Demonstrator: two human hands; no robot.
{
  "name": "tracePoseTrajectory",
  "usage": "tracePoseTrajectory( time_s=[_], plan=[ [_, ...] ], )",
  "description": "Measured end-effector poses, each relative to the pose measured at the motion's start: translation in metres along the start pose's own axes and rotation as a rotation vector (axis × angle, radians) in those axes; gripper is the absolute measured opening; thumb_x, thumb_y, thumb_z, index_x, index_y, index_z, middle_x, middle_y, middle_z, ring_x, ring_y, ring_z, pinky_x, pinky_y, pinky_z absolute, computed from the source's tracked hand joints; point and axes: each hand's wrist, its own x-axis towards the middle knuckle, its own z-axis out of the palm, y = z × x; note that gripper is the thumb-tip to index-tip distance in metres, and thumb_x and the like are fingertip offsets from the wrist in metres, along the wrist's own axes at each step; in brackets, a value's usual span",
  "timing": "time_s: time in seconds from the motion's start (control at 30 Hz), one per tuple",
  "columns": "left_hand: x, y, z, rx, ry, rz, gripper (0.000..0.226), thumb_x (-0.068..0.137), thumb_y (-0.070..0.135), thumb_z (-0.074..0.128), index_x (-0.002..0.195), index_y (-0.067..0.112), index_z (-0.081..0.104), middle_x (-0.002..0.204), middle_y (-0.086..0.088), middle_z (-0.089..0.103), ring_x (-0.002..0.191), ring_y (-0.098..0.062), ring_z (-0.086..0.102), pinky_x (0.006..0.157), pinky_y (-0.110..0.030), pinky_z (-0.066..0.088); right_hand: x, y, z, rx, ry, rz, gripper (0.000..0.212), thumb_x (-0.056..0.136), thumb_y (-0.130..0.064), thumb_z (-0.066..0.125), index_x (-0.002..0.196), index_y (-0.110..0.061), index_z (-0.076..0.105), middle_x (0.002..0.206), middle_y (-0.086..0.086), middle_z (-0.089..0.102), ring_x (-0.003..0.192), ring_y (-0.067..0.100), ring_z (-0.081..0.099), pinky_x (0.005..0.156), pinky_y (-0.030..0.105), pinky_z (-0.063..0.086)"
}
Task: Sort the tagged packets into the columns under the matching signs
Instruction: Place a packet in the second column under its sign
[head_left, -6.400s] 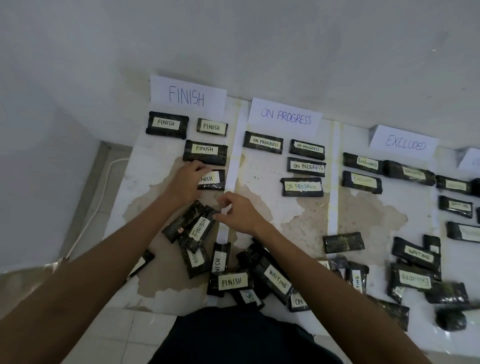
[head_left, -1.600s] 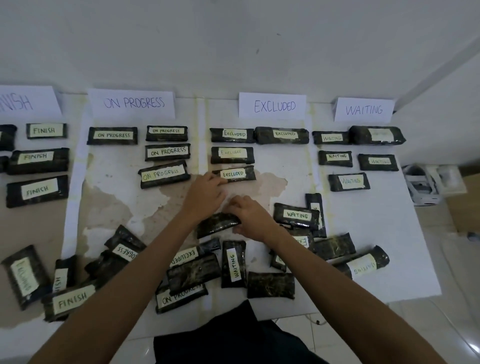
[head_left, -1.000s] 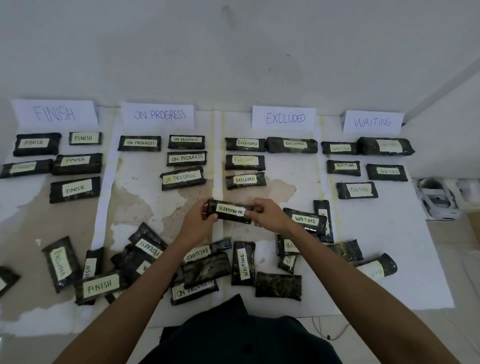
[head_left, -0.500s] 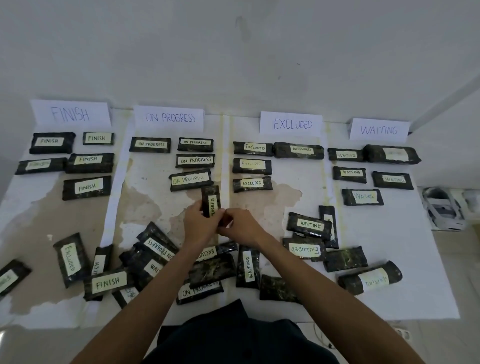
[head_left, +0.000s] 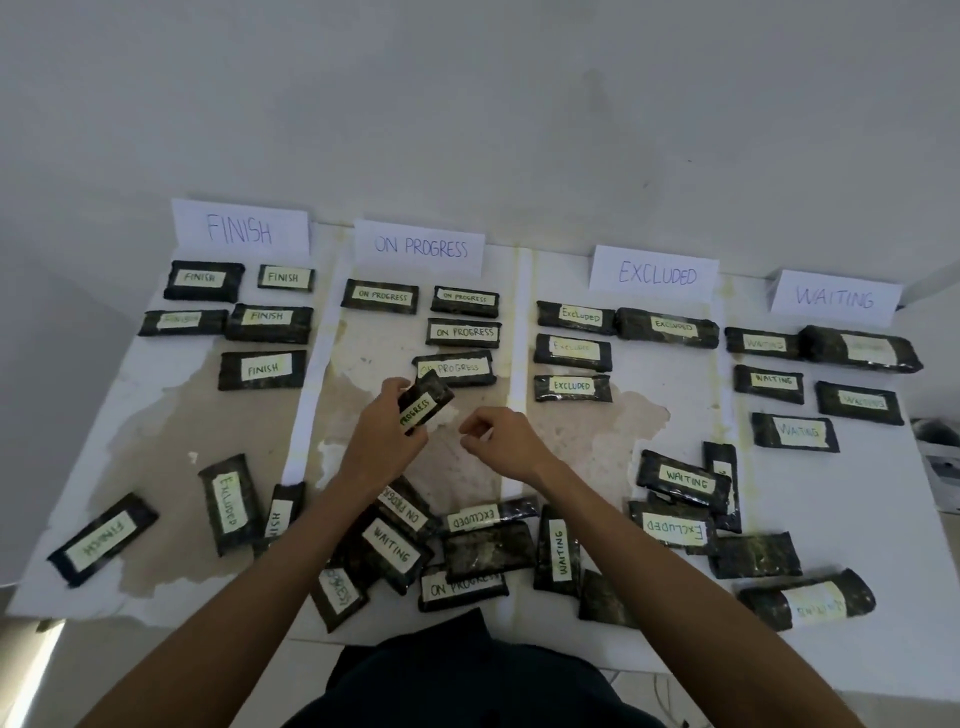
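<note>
My left hand (head_left: 387, 431) grips a dark packet tagged ON PROGRESS (head_left: 425, 401), tilted, just below the lowest packet (head_left: 455, 368) of the ON PROGRESS column. My right hand (head_left: 501, 440) hovers beside it, fingers loosely curled and holding nothing. Four paper signs stand at the back: FINISH (head_left: 240, 228), ON PROGRESS (head_left: 420, 247), EXCLUDED (head_left: 655, 274), WAITING (head_left: 834, 297). Sorted packets lie in rows under each sign. Unsorted packets lie along the near edge, among them a WAITING packet (head_left: 390, 550), an EXCLUDED packet (head_left: 227, 503) and a FINISH packet (head_left: 103, 539).
The white table (head_left: 872, 488) has a worn brown patch in the middle and paper strips dividing the columns. It backs onto a white wall. A white object (head_left: 943, 467) sits off the right edge. My dark clothing shows at the near edge.
Both hands lifted a packet from the pile and turned it to show its ON PROGRESS tag. My right hand has let go; my left hand carries it toward the ON PROGRESS column.
</note>
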Motion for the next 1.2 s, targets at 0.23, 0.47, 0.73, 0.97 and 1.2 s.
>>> tracePoseTrajectory(
  time_s=[0.23, 0.47, 0.73, 0.97, 1.2],
  plan=[
    [0.069, -0.044, -0.036, 0.336, -0.062, 0.126, 0.052, 0.066, -0.001, 0.067, 0.117, 0.002, 0.054, 0.111, -0.017, 0.051, 0.096, -0.033, 0.055, 0.086, -0.042, 0.049, 0.043, -0.016, -0.001, -0.358, 0.119, -0.122, 0.03, 0.082, -0.017, 0.062, 0.112, -0.011, 0.061, 0.113, 0.01, 0.059, 0.105, 0.029, 0.051, 0.088, 0.041, 0.047],
    [0.151, -0.063, -0.036, 0.521, -0.101, 0.264, 0.048, 0.075, -0.008, 0.06, 0.123, 0.0, 0.055, 0.113, -0.022, 0.056, 0.104, -0.039, 0.053, 0.09, -0.046, 0.043, 0.079, -0.019, 0.012, -0.512, 0.164, -0.17, 0.038, 0.082, -0.016, 0.064, 0.119, -0.012, 0.06, 0.125, 0.012, 0.055, 0.11, 0.033, 0.049, 0.09, 0.043, 0.044],
    [0.166, -0.075, -0.025, 0.56, -0.119, 0.319, 0.048, 0.079, -0.004, 0.061, 0.126, 0.002, 0.052, 0.122, -0.019, 0.054, 0.115, -0.036, 0.048, 0.096, -0.047, 0.041, 0.075, -0.017, 0.035, -0.422, 0.128, -0.295, 0.03, 0.079, -0.01, 0.063, 0.109, -0.011, 0.065, 0.11, 0.012, 0.062, 0.098, 0.033, 0.053, 0.083, 0.042, 0.045],
    [0.117, -0.068, -0.029, 0.353, -0.087, 0.361, 0.036, 0.082, 0.01, 0.058, 0.118, 0.009, 0.06, 0.116, -0.014, 0.058, 0.11, -0.031, 0.048, 0.094, -0.041, 0.04, 0.035, -0.044, 0.044, -0.321, -0.144, -0.184, 0.028, 0.086, -0.019, 0.061, 0.114, -0.017, 0.063, 0.102, 0.003, 0.066, 0.084, 0.014, 0.055, 0.08, 0.035, 0.05],
    [0.013, -0.09, -0.025, 0.176, -0.304, 0.27, 0.029, 0.082, 0.01, 0.056, 0.11, 0.016, 0.064, 0.11, -0.006, 0.062, 0.106, -0.024, 0.052, 0.097, -0.039, 0.042, -0.019, -0.047, 0.092, -0.577, -0.237, -0.038, 0.068, 0.071, -0.051, 0.073, 0.125, -0.017, 0.048, 0.116, 0.01, 0.049, 0.102, 0.027, 0.05, 0.08, 0.039, 0.046]
  ],
)
